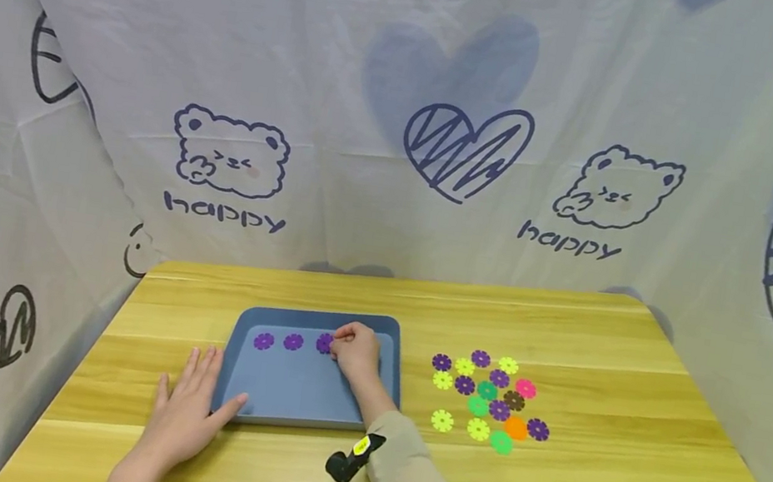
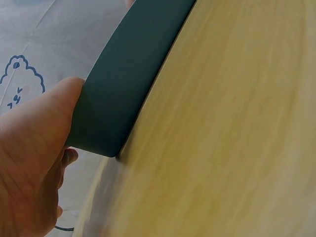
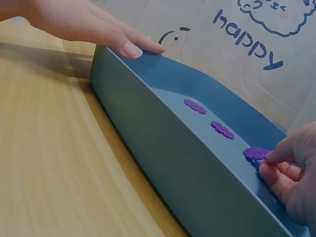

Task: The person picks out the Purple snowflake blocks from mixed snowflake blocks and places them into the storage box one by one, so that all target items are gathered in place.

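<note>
A blue-grey tray (image 1: 300, 404) lies on the wooden table. Two purple flower-shaped discs, one at the left (image 1: 263, 341) and one beside it (image 1: 293, 342), lie in a row along its far side. A third purple disc (image 3: 256, 153) is pinched between the thumb and fingertips of my right hand (image 1: 357, 352), low over the tray floor at the row's right end. My left hand (image 1: 187, 409) spreads its fingers at the tray's left side, with the thumb over the near left corner. In the right wrist view, that left hand (image 3: 84, 24) rests at the tray rim.
Right of the tray, several loose discs lie scattered on the table, among them an orange one (image 1: 515, 427), a pink one (image 1: 526, 389) and a brown one (image 1: 514, 400). A black wrist camera (image 1: 352, 459) sits on my right sleeve. A printed curtain (image 1: 348, 100) hangs behind the table.
</note>
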`<state>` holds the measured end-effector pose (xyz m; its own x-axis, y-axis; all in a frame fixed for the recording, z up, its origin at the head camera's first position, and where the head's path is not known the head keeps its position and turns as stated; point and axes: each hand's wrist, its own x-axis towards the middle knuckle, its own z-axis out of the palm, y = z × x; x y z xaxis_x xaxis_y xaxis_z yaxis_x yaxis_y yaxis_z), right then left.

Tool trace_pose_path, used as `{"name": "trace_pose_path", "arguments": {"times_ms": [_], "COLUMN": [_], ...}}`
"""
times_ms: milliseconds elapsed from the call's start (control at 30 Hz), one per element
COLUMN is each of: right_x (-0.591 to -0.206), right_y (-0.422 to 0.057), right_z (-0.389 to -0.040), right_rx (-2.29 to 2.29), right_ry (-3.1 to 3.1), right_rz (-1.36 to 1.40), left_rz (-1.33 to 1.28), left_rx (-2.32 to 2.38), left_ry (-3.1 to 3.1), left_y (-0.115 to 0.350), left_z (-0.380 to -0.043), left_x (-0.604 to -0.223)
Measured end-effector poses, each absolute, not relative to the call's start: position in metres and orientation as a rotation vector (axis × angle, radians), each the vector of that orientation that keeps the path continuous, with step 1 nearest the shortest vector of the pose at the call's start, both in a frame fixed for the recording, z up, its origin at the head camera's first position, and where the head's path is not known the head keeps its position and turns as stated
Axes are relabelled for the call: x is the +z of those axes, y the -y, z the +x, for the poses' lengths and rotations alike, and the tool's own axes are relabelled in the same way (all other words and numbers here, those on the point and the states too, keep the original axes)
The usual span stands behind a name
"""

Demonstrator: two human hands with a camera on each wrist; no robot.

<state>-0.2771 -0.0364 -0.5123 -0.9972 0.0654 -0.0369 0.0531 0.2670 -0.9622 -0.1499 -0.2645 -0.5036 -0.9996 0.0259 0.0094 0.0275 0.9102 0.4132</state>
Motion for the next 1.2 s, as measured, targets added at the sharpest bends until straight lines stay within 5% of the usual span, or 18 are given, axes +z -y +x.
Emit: {"name": "trace_pose_path", "arguments": {"times_ms": [600,1200], "right_x": [-0.496,-0.458], "right_y": [0.021,-0.052], "right_z": [-0.268,-0.237], "right_rx": [1.859,2.015], "right_ry": [2.476,2.132], "right_rz": [-0.029,-0.019], "left_rz": [-0.037,-0.046], "left_rx": [-0.68,-0.677], "left_ry": [3.051,3.053], "left_y": [0.263,0.264], "left_z": [-0.153,-0.151], "left_x": [-0.507,-0.504]}}
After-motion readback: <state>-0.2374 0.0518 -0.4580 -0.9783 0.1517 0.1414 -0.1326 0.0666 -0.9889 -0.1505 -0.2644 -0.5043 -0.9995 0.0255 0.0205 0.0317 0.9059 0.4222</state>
